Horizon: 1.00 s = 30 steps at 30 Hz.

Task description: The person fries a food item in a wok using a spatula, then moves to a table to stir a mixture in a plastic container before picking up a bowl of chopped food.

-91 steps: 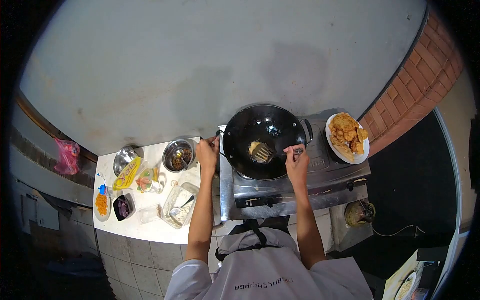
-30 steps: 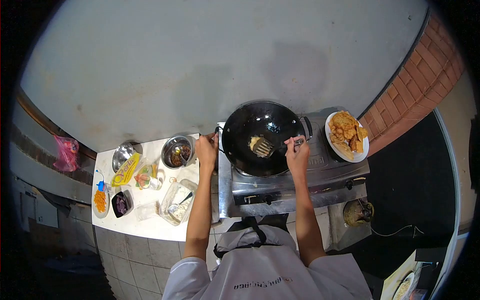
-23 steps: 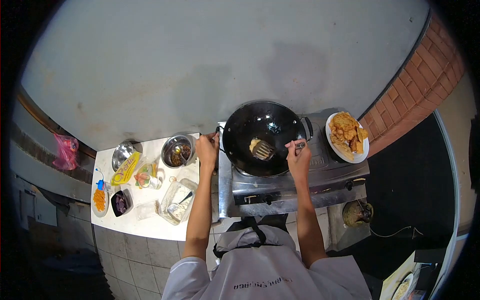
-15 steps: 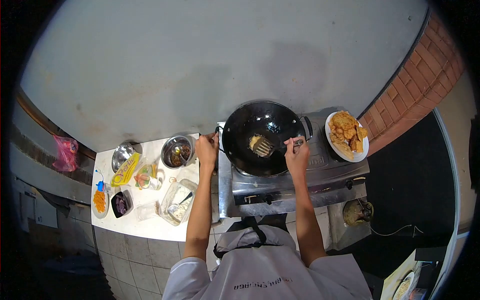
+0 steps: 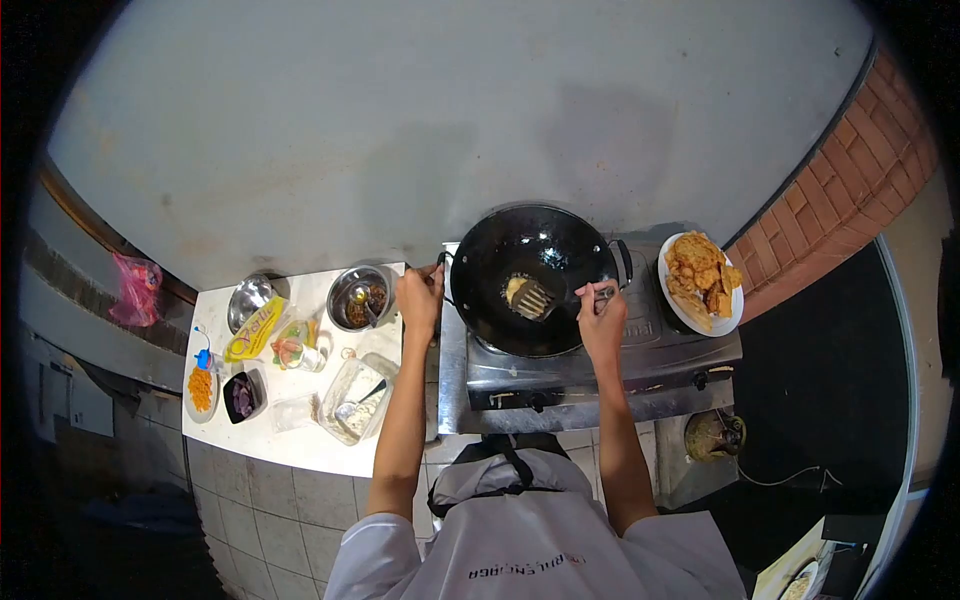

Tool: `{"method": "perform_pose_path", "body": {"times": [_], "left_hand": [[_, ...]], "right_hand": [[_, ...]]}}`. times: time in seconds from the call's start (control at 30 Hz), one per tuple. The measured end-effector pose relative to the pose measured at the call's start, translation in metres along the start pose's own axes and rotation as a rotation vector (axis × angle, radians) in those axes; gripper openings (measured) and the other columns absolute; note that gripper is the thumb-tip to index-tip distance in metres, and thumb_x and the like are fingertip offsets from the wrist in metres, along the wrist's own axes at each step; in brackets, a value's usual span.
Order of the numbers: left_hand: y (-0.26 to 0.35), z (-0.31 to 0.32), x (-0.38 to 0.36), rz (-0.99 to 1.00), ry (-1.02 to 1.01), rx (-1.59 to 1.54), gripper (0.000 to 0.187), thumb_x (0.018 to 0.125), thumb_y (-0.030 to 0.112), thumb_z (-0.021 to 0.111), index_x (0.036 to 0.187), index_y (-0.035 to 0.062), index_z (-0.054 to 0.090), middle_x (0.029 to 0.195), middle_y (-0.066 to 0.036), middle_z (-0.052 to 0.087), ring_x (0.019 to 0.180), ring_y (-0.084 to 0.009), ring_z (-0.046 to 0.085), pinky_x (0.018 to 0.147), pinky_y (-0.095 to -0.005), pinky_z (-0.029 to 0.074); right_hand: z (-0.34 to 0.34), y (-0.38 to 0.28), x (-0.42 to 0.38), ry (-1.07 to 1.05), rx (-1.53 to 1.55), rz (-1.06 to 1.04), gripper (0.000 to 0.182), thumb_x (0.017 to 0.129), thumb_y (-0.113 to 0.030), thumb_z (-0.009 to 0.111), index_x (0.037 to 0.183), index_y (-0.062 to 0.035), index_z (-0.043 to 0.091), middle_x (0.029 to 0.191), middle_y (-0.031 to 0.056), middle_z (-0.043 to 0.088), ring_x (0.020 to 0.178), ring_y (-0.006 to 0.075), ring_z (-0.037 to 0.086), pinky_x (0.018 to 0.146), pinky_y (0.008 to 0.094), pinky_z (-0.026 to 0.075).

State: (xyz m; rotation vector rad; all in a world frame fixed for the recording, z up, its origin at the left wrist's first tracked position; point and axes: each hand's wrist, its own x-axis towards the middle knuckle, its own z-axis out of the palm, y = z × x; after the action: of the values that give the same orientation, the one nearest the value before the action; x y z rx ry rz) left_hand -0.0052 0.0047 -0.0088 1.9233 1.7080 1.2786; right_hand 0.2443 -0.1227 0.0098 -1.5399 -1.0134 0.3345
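Note:
A black wok (image 5: 530,250) sits on a steel gas stove (image 5: 560,375). My left hand (image 5: 418,296) grips the wok's left handle. My right hand (image 5: 599,315) holds the handle of a slotted metal spatula (image 5: 536,298), whose blade rests against a pale yellow piece of food (image 5: 514,288) frying in the middle of the wok.
A white plate of golden fried pieces (image 5: 701,280) stands right of the wok. The white counter (image 5: 300,440) on the left holds a steel bowl of dark filling (image 5: 361,297), an empty steel bowl (image 5: 247,300), a yellow packet (image 5: 254,332), a clear container with a spoon (image 5: 355,400) and small dishes.
The spatula has shifted slightly back and forth against the food in the wok. My left hand has stayed on the wok handle. The view has drifted a little.

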Motion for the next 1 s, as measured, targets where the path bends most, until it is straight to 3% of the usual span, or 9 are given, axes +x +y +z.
{"method": "perform_pose_path", "body": {"times": [0.4,0.47,0.67,1.0], "left_hand": [[0.010,-0.007,0.000,-0.007,-0.012,0.086,0.023,0.081,0.024,0.068,0.088,0.0028,0.072,0.064,-0.018,0.062,0.059,-0.0336,0.061,0.057,-0.0407,0.048],[0.011,-0.009,0.001,-0.062,-0.076,0.100,0.027,0.080,0.027,0.070,0.089,0.0014,0.072,0.074,-0.021,0.066,0.067,-0.0326,0.065,0.064,-0.0384,0.050],[0.011,-0.007,0.000,-0.027,-0.042,0.105,0.022,0.080,0.023,0.069,0.087,0.0022,0.072,0.066,-0.018,0.064,0.060,-0.0327,0.062,0.059,-0.0381,0.049],[0.021,-0.010,-0.002,-0.138,-0.055,0.111,0.024,0.079,0.021,0.070,0.087,-0.0012,0.071,0.068,-0.019,0.065,0.061,-0.0291,0.065,0.060,-0.0359,0.050]], "right_hand": [[-0.007,-0.014,-0.001,-0.066,0.124,0.060,0.010,0.092,-0.006,0.054,0.089,0.0024,0.049,0.079,0.0089,0.064,0.054,0.0102,0.058,0.048,0.0253,0.046],[-0.008,-0.013,-0.001,-0.058,0.119,0.054,0.010,0.092,-0.006,0.053,0.090,0.0026,0.050,0.081,0.0087,0.064,0.053,0.0110,0.058,0.048,0.0250,0.046],[-0.014,-0.019,0.006,-0.087,0.192,0.089,0.008,0.093,-0.006,0.052,0.092,0.0022,0.051,0.083,0.0087,0.064,0.054,0.0110,0.058,0.049,0.0246,0.046],[-0.035,-0.031,0.019,-0.114,0.188,0.003,0.006,0.092,-0.004,0.052,0.091,0.0019,0.052,0.084,0.0089,0.065,0.058,0.0113,0.059,0.052,0.0251,0.046]]}}
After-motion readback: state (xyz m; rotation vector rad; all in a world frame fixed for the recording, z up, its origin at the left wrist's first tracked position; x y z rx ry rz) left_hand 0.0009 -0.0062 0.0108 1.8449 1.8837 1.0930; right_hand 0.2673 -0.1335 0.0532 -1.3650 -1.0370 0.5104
